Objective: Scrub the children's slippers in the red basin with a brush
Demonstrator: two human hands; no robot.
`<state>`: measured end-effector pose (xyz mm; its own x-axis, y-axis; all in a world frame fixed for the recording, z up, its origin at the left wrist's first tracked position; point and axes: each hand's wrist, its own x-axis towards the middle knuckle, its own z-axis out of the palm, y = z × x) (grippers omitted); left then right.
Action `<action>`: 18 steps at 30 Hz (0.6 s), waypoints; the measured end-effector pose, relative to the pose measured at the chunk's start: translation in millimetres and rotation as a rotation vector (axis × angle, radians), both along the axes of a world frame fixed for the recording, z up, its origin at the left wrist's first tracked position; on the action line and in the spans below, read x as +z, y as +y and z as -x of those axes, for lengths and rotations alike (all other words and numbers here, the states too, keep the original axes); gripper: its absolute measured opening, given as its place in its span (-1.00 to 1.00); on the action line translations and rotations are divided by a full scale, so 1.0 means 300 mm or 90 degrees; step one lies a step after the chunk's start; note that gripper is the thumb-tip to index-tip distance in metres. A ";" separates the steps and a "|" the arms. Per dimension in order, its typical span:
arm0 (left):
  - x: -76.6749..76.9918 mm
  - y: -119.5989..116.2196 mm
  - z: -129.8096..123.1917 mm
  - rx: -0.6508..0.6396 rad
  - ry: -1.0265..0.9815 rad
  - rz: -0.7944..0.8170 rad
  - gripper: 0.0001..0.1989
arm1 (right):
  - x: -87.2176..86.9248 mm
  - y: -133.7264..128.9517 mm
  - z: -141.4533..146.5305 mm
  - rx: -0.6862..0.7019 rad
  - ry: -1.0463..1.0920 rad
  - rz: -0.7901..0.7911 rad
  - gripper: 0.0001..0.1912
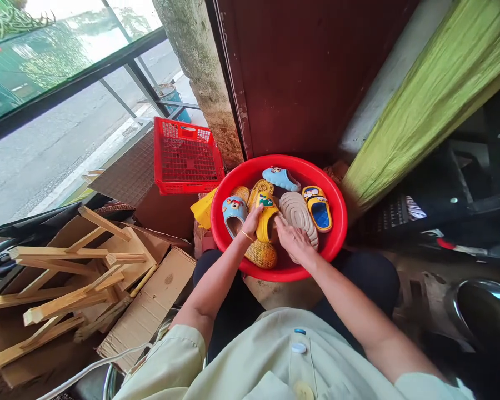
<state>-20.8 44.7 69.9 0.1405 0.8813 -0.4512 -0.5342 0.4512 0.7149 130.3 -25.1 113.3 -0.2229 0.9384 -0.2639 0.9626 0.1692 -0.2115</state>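
Observation:
A round red basin [340,222] holds several sandals. My left hand [252,220] grips the left side of a yellow sandal [265,222] with a green figure on its strap. On the sandal's right side rests my right hand [290,236], its fingers closed at the foot opening. Beside my left hand lies a light blue sandal [234,210]; another blue one [277,176] is at the basin's back. A beige sole [298,214] faces up right of the yellow sandal. Farther right is a yellow sandal with a blue insole [320,214].
An empty red crate [187,161] stands behind the basin to the left. Wooden stools [79,261] and cardboard [162,283] fill the left. A green curtain [425,105] hangs at the right, and a metal bowl [454,300] is lower right.

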 end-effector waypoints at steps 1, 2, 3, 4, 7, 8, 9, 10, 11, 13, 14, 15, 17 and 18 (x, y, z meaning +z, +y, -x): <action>-0.003 -0.002 -0.002 -0.005 0.006 0.000 -0.56 | -0.004 0.029 0.018 -0.019 0.003 0.007 -0.41; -0.005 -0.002 -0.001 -0.005 0.014 -0.002 -0.57 | -0.007 0.054 0.033 -0.034 0.012 0.014 -0.42; -0.005 0.000 0.002 0.004 0.022 -0.008 -0.59 | -0.010 0.075 0.045 -0.040 0.029 0.022 -0.44; -0.004 0.003 0.007 0.014 0.027 -0.015 -0.59 | -0.012 0.090 0.053 -0.039 0.052 0.030 -0.45; 0.003 0.019 0.025 0.031 0.027 -0.055 -0.57 | -0.010 0.092 0.057 -0.006 0.123 0.026 -0.48; 0.005 0.026 0.030 0.038 0.027 -0.071 -0.56 | -0.008 0.080 0.054 0.009 0.134 0.017 -0.47; 0.006 0.033 0.033 0.049 0.030 -0.087 -0.55 | -0.006 0.062 0.051 0.024 0.136 0.009 -0.45; 0.008 0.040 0.035 0.066 0.040 -0.103 -0.55 | -0.006 0.039 0.046 0.038 0.130 0.005 -0.43; 0.010 0.046 0.037 0.085 0.056 -0.119 -0.53 | -0.006 0.012 0.040 0.056 0.123 0.003 -0.41; 0.020 0.054 0.041 0.113 0.098 -0.158 -0.47 | -0.012 -0.045 0.017 0.098 0.115 -0.002 -0.37; 0.029 0.055 0.044 0.121 0.118 -0.183 -0.42 | -0.018 -0.075 -0.002 0.116 0.119 -0.010 -0.36; 0.040 0.053 0.048 0.128 0.137 -0.210 -0.35 | -0.025 -0.103 -0.026 0.124 0.123 -0.023 -0.36; 0.072 0.043 0.062 0.138 0.169 -0.254 -0.19 | -0.043 -0.155 -0.092 0.111 0.139 -0.052 -0.36; 0.090 0.037 0.071 0.142 0.175 -0.256 -0.10 | -0.053 -0.179 -0.131 0.088 0.152 -0.067 -0.37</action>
